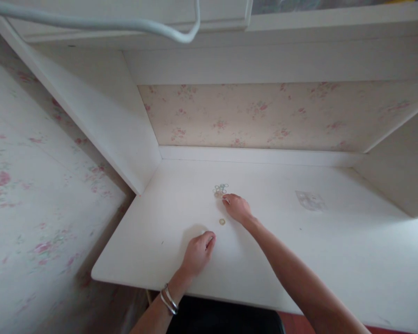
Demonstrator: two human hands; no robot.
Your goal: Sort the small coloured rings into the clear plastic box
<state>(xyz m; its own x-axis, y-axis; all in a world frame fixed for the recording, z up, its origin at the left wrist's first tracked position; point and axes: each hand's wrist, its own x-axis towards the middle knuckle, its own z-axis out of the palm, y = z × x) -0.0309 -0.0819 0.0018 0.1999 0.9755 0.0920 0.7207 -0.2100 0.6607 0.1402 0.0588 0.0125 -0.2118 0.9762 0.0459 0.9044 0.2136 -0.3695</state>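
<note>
From the head view we note a small cluster of thin rings (220, 189), pale green and tan, lying flat on the white counter (334, 260) toward the back wall, with one lone ring (222, 221) set apart nearer the front edge. We judge these rings to be very light, smooth and low against the surface, so likely to skid; we would take one by pinching its rim or sliding it free first. The right hand (237, 208) reaches forward, arm extended and palm down, its fingers (226, 200) drawn together at the near edge of the cluster; whether they pinch a ring we cannot tell. The left hand (198, 254), bangles (169, 299) at the wrist, rests on the counter with fingers curled loosely inward, possibly over something small and white. A clear plastic bag (310, 200) lies well apart to the right.
</note>
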